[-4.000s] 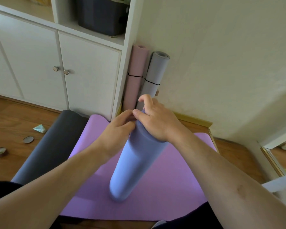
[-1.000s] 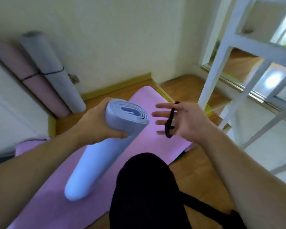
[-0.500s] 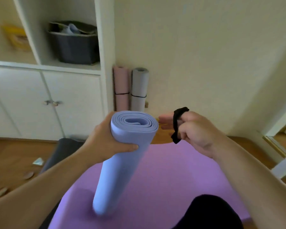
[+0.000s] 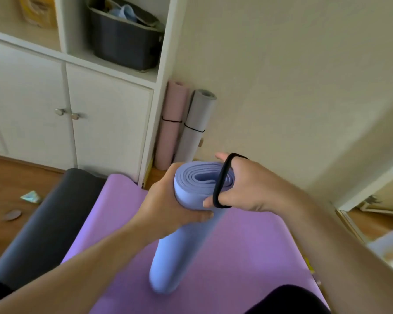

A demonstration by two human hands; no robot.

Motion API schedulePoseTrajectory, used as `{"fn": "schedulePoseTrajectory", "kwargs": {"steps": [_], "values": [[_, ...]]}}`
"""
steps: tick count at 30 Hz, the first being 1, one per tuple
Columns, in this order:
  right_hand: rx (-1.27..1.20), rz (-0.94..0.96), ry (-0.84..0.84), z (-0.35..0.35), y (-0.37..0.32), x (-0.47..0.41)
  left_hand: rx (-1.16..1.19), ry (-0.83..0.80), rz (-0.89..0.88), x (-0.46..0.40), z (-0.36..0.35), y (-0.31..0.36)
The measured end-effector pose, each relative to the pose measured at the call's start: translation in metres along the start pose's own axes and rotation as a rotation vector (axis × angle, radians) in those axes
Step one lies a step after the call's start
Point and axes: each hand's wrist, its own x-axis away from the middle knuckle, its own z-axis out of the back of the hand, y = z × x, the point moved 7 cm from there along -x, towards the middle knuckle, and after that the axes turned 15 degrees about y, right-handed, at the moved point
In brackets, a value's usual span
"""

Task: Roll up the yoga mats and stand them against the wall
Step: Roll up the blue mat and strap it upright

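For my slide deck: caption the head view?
Left hand grips rolled blue mat; right hand stretches black band over its top.

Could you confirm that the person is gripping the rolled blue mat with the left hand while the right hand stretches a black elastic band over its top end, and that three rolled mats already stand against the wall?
Not quite: the head view shows two, a pink mat and a grey mat. The left hand does grip the rolled blue mat while the right hand stretches the black elastic band.
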Motion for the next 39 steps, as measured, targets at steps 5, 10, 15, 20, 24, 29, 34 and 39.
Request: {"fn": "schedulePoseTrajectory", "kwargs": {"steps": [5, 10, 15, 20, 24, 29, 34, 39], "values": [[0.016, 0.052, -0.224, -0.034, -0.022, 0.003, 0.042, -0.069, 0.065, 0.010, -0.008, -0.013], [0.009, 0.127, -0.079, -0.039, -0.027, -0.002, -0.345, -0.236, 0.048, 0.004, 0.004, -0.014], [0.040, 0.180, -0.006, -0.040, -0.028, -0.002, -0.298, -0.329, 0.182, 0.009, 0.017, 0.025], [0.060, 0.215, 0.060, -0.051, -0.035, -0.005, -0.595, 0.035, 0.075, 0.006, 0.016, 0.023], [0.043, 0.245, 0.103, -0.051, -0.037, 0.001, -0.624, 0.131, -0.048, 0.000, 0.025, 0.034], [-0.024, 0.168, 0.102, -0.045, -0.023, 0.006, -0.207, 0.190, 0.213, -0.013, 0.042, 0.001], [-0.096, 0.118, 0.092, -0.048, -0.010, 0.009, -0.002, 0.139, 0.362, -0.018, 0.036, -0.015], [-0.104, 0.098, 0.015, -0.048, -0.005, 0.003, -0.005, 0.106, 0.401, -0.023, 0.024, -0.024]]}}
